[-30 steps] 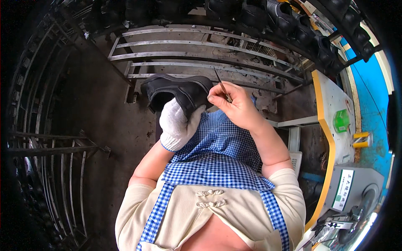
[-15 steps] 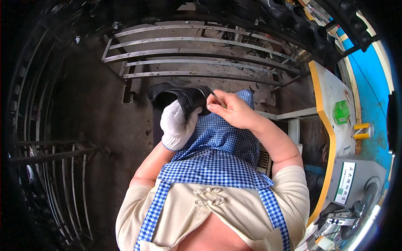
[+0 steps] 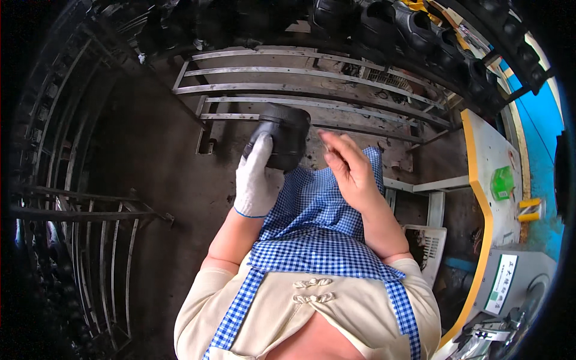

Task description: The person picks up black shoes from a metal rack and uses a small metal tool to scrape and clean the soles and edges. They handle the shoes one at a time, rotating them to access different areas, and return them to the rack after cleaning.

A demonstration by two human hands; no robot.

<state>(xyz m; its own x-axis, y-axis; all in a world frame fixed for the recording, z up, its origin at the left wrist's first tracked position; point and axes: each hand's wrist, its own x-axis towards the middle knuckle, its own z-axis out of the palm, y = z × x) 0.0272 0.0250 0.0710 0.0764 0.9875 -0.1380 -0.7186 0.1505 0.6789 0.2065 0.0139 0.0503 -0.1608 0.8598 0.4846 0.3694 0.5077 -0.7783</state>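
Far left: one dark metal rack [image 3: 102, 213], barred, standing on the floor. Next, a low frame of metal rails [image 3: 258, 87], lying beyond the worker's lap.

Left hand [image 3: 257, 183]: in a white knitted glove with a blue-edged cuff, gripping the shoe from the near side, thumb pressed along it. Shoe, one [image 3: 288, 141]: black, held up in mid-air just past the apron's far edge.

Apron [image 3: 315, 240]: blue-and-white check, worn over a cream top [image 3: 228, 294].

Right hand [image 3: 354, 175]: bare, apart from the shoe and just beside it, fingers bent, thumb near the forefinger — whether anything is pinched there, I cannot tell from here.

Farther right: black shoes [image 3: 414, 29] in a row overhead; a white crate [image 3: 440, 247], low down; a yellow-edged white table [image 3: 477, 180] bearing a green container [image 3: 503, 183]; lastly, a grey machine [image 3: 525, 267].
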